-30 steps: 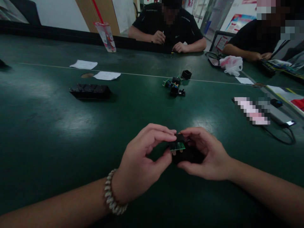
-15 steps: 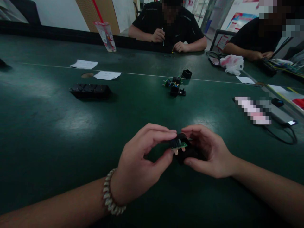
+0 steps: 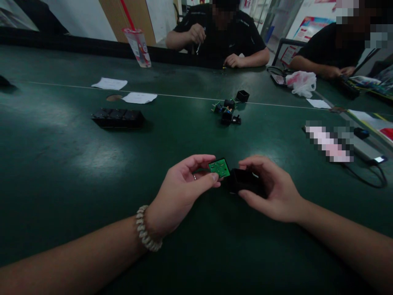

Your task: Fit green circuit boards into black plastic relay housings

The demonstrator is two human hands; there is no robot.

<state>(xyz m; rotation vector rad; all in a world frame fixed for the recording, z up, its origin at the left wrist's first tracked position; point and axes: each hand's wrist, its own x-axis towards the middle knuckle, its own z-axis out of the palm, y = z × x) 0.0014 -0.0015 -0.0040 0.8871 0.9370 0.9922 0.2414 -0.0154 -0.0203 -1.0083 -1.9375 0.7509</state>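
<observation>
Between the thumb and fingers of my left hand (image 3: 187, 180) is a small green circuit board (image 3: 219, 168) with a black edge, its soldered face turned towards me. My right hand (image 3: 272, 188) is closed around a black plastic case (image 3: 245, 180), shaped like an open box, its hollow side facing up. The board is just left of the case and apart from the case's opening. Part of the case is hidden by my right fingers and thumb.
Several black parts with small green boards (image 3: 227, 110) lie ahead, beside a small black box (image 3: 242, 96). A black block (image 3: 118, 118) rests to the left, near paper sheets (image 3: 139, 97). A plastic cup (image 3: 138, 47), a phone (image 3: 328, 143) and a plastic bag (image 3: 302, 83) lie farther out. Two people sit opposite.
My left hand has drawn the board left and up from the case and turned its green face towards me. The case has tilted in my right hand. The person opposite has raised one hand.
</observation>
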